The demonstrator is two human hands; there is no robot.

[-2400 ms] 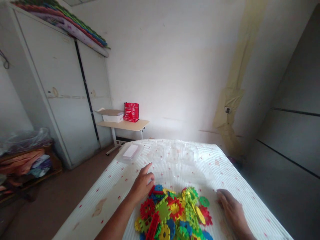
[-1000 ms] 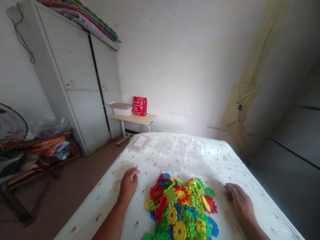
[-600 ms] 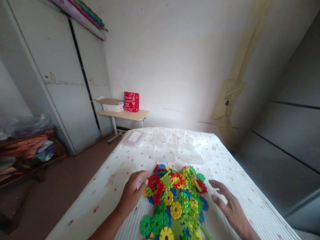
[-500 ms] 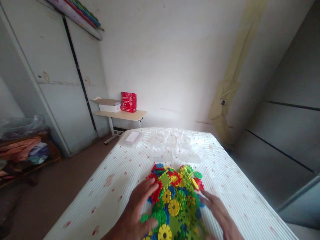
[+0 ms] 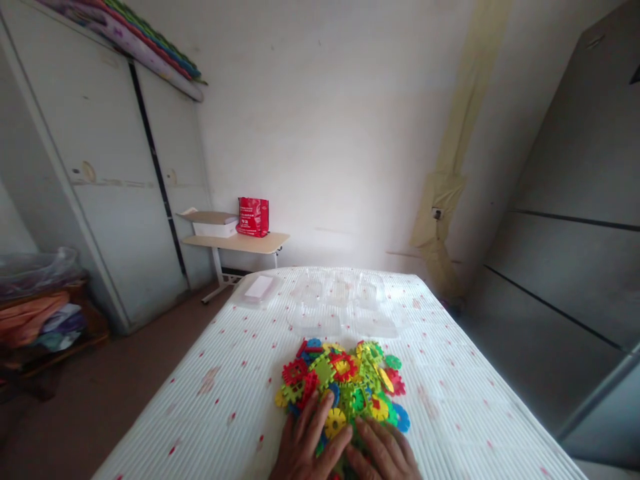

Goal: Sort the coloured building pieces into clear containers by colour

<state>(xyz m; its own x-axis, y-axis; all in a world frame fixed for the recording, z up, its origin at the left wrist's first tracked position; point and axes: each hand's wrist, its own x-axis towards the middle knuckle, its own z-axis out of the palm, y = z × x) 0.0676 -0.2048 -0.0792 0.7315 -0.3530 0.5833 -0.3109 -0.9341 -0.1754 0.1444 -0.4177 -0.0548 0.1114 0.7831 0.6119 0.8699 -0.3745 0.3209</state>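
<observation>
A heap of plastic building pieces (image 5: pixel 345 368) lies on the near part of the table, with notched discs and gear-like shapes in red, yellow, green and blue. My left hand (image 5: pixel 307 443) rests on the near left of the heap, its fingers stretched out and thumb apart. Beside it, my right hand (image 5: pixel 383 452) lies over the near right part, fingers extended. Between the two hands a yellow notched disc (image 5: pixel 335 423) shows. A blue disc (image 5: pixel 401 417) sits just right of my right hand. Both palms hide the nearest pieces.
Several clear plastic trays (image 5: pixel 320 327) stand beyond the heap on the ribbed tablecloth (image 5: pixel 200 407). A clear box (image 5: pixel 259 291) with a pale pink item is at the far left. Behind, a small side table (image 5: pixel 245 243) carries a red bag (image 5: pixel 253 217) and a white box (image 5: pixel 215 229).
Both hands have come inward from the heap's two sides and now lie close together on its near part. The view has shifted slightly, so the room appears lower.
</observation>
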